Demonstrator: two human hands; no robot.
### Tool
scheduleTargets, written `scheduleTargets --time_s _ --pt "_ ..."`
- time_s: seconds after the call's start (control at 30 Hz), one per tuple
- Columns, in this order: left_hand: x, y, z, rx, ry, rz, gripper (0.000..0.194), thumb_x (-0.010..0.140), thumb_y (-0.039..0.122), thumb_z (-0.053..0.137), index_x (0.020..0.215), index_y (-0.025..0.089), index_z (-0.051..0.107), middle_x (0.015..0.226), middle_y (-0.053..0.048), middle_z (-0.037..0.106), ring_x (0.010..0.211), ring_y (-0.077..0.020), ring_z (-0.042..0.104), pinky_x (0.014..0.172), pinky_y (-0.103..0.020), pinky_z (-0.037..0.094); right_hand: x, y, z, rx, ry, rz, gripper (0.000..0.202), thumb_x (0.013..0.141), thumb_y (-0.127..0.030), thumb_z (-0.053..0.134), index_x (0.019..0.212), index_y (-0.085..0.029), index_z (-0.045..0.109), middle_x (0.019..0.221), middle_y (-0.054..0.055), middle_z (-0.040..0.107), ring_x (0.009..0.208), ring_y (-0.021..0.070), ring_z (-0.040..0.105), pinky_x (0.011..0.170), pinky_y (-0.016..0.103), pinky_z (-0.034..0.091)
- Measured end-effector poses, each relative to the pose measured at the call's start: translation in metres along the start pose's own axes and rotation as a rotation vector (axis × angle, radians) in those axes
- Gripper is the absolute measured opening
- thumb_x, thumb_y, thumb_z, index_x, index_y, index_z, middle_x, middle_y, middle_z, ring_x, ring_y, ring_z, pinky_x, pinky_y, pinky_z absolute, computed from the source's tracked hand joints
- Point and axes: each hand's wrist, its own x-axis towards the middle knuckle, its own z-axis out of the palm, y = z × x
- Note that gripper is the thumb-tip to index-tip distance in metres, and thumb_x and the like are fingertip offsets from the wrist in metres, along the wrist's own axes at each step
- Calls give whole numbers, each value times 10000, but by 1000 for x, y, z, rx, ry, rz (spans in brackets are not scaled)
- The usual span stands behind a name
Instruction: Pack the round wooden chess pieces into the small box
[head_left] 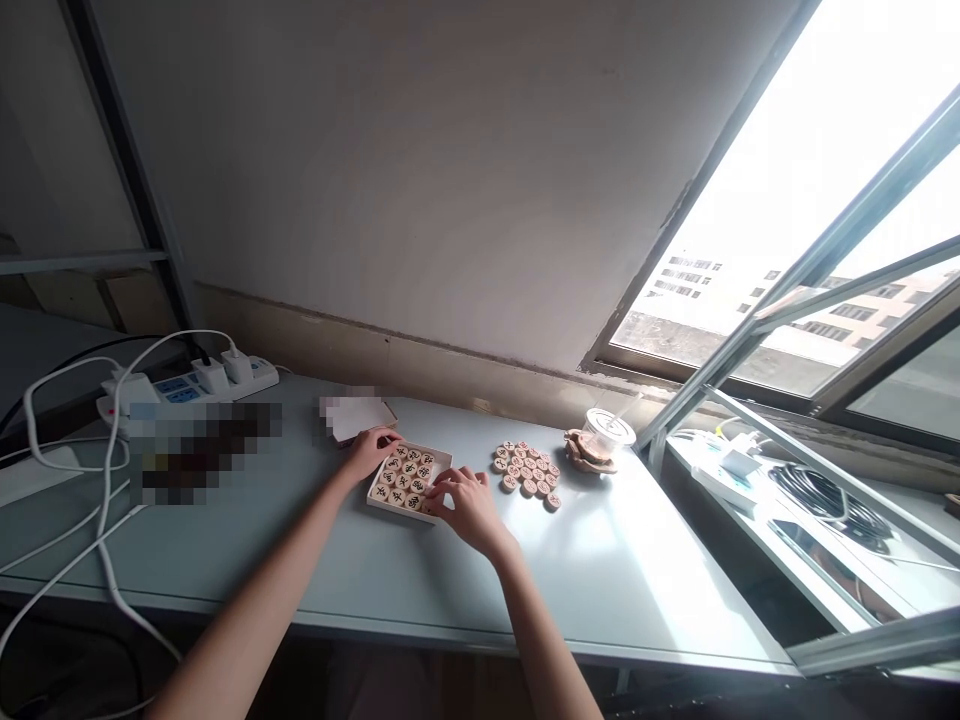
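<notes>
A shallow white box (445,462) sits on the desk with rows of round wooden xiangqi pieces (409,468), marked in dark characters, lying in it. At its far left corner, my left hand (370,454) has its bent fingers closed on the rim. My right hand (468,506) reaches over the near right corner, thumb and fingers pinched at a xiangqi piece there; the fingers partly cover that piece. To the right of the box, apart from it, lies a cluster of more xiangqi pieces (529,468) with reddish characters.
A white box lid (363,418) lies behind my left hand. A lidded plastic cup (609,428) stands in a brown holder (589,458) at the right. Power strips (180,388) and loose white cables (105,540) occupy the left. A metal frame (750,325) borders the desk (600,590).
</notes>
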Motion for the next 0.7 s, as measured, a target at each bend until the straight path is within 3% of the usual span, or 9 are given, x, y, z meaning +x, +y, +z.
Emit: scheduleTargets --time_s 0.2,0.33,0.53,0.7 --pt "-1 -2 0 23 20 24 268 758 333 460 812 171 666 875 -65 686 835 -207 612 782 -296 445 -1 -2 4 172 45 51 187 828 -406 530 855 -244 620 820 -3 648 782 152 551 749 297 341" --pt "-1 -6 2 -6 25 29 266 762 328 450 810 177 663 880 -67 684 845 -208 608 790 -301 442 0 23 2 293 229 209 252 812 -408 514 971 -225 580 890 15 650 735 141 560 684 266 385" --pt "0 -13 6 -7 17 28 254 762 311 441 824 181 650 889 -63 676 843 -202 605 772 -285 440 -9 62 7 -110 372 476 215 805 -403 494 849 -236 623 974 42 611 1006 230 489 851 382 327" --pt "0 -15 7 -21 16 19 270 774 302 419 851 173 643 916 -74 669 873 -207 595 793 -295 438 -10 69 10 -264 493 678 284 807 -408 483 998 -237 605 1126 89 526 1101 271 416 897 434 292"
